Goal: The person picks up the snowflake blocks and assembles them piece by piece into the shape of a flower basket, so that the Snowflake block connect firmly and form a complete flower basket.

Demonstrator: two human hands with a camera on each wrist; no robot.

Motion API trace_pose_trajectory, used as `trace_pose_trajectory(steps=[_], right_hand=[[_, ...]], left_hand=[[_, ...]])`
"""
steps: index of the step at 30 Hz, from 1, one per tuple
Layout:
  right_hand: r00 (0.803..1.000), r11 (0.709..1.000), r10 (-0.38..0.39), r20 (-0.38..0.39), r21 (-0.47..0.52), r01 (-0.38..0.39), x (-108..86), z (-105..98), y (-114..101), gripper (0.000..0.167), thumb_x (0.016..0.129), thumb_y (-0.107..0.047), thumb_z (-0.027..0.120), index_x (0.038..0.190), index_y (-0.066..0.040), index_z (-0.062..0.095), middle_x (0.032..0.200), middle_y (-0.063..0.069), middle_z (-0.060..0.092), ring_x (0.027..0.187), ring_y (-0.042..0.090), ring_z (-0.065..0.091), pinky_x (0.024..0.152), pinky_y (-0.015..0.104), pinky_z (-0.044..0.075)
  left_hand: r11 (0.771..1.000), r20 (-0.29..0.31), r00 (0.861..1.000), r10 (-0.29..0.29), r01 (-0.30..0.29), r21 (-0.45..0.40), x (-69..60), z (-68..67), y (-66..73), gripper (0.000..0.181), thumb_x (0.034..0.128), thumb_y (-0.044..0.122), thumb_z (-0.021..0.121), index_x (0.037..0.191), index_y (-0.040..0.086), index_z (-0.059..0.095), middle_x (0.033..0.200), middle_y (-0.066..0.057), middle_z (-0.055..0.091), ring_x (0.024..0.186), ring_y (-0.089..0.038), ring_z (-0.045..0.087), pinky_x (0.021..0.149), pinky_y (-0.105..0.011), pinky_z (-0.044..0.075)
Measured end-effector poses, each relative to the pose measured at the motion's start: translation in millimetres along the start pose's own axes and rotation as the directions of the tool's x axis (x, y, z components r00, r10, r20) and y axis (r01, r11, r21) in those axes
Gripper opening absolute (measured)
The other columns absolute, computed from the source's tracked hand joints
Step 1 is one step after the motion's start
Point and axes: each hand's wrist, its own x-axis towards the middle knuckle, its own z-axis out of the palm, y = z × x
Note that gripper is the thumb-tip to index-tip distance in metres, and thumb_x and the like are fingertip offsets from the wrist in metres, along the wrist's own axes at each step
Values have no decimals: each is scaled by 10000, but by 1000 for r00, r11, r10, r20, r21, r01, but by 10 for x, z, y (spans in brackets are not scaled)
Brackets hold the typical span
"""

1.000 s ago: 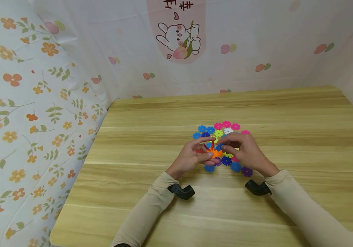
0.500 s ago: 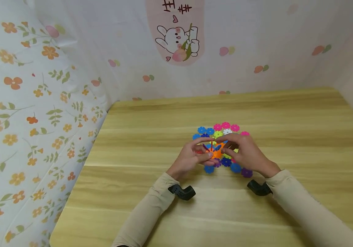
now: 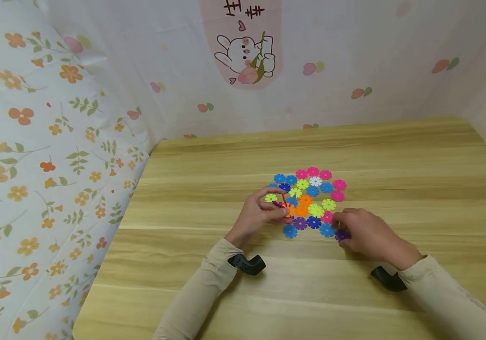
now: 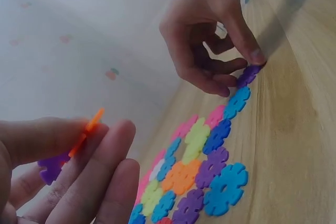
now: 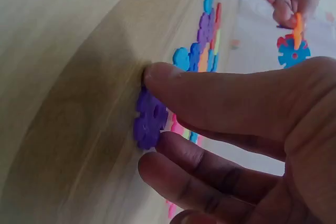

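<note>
Pinching a purple disc (image 5: 146, 125) is the right hand (image 3: 368, 231).

Floral cloth (image 3: 56, 198) beside a wood-grain table (image 3: 192, 189) looks homelike.

On the table (image 3: 200, 189), discs (image 3: 305, 200); at their nine o'clock, left hand (image 3: 257, 211); at four, right hand (image 3: 372, 233); behind, at twelve, cloth (image 3: 332, 42).
</note>
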Motion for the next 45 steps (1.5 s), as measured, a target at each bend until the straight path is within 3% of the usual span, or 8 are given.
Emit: trace_pose_trajectory(steps=[5, 12, 16, 21, 29, 33, 38, 45], right_hand=[[999, 998, -13, 34, 69, 11, 45, 16, 34, 266, 698, -27, 864, 877, -94, 680, 772, -49, 618, 699, 102, 568, 652, 327, 539], [995, 988, -59, 81, 144, 47, 88, -29, 113, 227, 743, 31, 810, 733, -146, 668, 711, -102, 594, 659, 63, 490, 599, 237, 466], [994, 964, -72, 76, 262, 50, 115, -89, 131, 213, 812, 59, 744, 787, -142, 676, 760, -92, 623, 689, 68, 510, 616, 232, 486], [1000, 925, -21, -7, 380, 22, 161, -110, 126, 169, 892, 28, 680, 869, -139, 692, 841, -58, 674, 786, 119, 612, 647, 238, 517], [986, 817, 123, -115, 576, -34, 251, -83, 40, 128, 954, -13, 624, 1036, -35, 720, 978, 108, 738, 828, 286, 710, 694, 292, 591], [974, 808, 159, -162, 588, -35, 300, -102, -40, 161, 957, -59, 639, 1084, -28, 733, 983, 116, 750, 800, 259, 714, 662, 304, 587], [952, 805, 140, -273, 591, 51, 365, -99, -149, 136, 931, -29, 666, 1041, -14, 745, 940, 134, 746, 731, 206, 699, 627, 278, 576], [939, 806, 131, -319, 586, 87, 428, -60, -237, 135, 915, -15, 681, 1032, -26, 748, 956, 112, 734, 771, 211, 703, 665, 235, 574]], left_hand=[[999, -19, 1000, -11, 10, -40, 1, 7, 12, 497, 893, -85, 657, 1352, 80, 556, 862, -213, 686, 947, -587, 625, 862, -566, 535], [999, 15, 1000, 2, -1, -46, 29, 15, -8, 470, 914, -56, 645, 1360, 59, 551, 843, -206, 653, 934, -556, 647, 849, -561, 542], [999, 18, 1000, 7, -6, -47, 37, 15, -14, 449, 921, -39, 646, 1341, 98, 571, 817, -148, 658, 933, -565, 639, 852, -561, 540], [999, 21, 1000, 5, -4, -33, 42, 16, -11, 447, 925, -35, 642, 1353, 61, 554, 800, -107, 661, 947, -589, 615, 857, -561, 539], [1000, 21, 1000, -15, 15, -24, 69, 49, -21, 476, 925, -21, 650, 1380, 14, 515, 824, -114, 676, 945, -572, 630, 860, -568, 535], [1000, 21, 1000, -6, 7, -28, 79, 65, -23, 458, 928, -19, 647, 1369, 40, 537, 828, -107, 685, 941, -574, 628, 858, -574, 535], [1000, 27, 1000, 10, -10, -16, 79, 78, -4, 435, 933, -2, 648, 1350, 92, 567, 813, -104, 685, 936, -565, 633, 853, -579, 535], [1000, 31, 999, 14, -14, -2, 67, 88, 23, 424, 943, 22, 645, 1347, 132, 577, 815, -113, 680, 925, -546, 648, 846, -577, 537]])
